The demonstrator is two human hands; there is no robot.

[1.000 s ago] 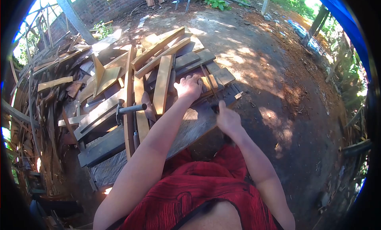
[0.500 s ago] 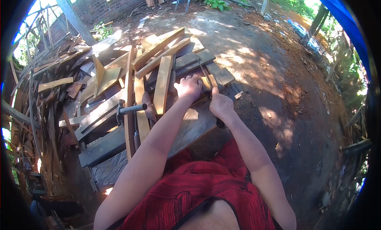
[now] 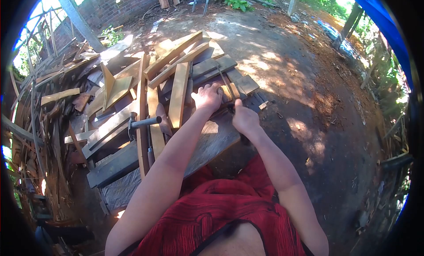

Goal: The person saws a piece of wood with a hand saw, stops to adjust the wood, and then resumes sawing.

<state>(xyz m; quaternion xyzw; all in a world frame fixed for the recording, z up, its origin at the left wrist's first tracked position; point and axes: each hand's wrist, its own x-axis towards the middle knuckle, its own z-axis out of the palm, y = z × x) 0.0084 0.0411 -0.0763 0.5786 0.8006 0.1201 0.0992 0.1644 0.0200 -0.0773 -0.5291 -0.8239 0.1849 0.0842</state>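
My left hand [image 3: 207,97] lies over the left end of a short, light piece of wood [image 3: 229,92] at the right side of the bench, its fingers bent against the wood. Close on the near side of that piece, my right hand [image 3: 246,119] is closed round the handle of a saw-like tool with a thin, narrow blade [image 3: 223,78]. The blade runs across the wood toward the far boards; the handle is mostly hidden in my fist. Left of my left forearm, a hammer [image 3: 145,122] rests on the boards.
Planks [image 3: 180,94] lie piled across the weathered bench [image 3: 216,139]. Scrap wood [image 3: 57,136] fills the ground at the left. A small offcut [image 3: 263,105] lies right of the bench on the dirt floor [image 3: 304,97]. A brick wall [image 3: 115,11] stands behind.
My right hand has drawn back slightly toward my body, leaving more space between it and the piece of wood. My left hand stays on the wood. The whole view has shifted a little.
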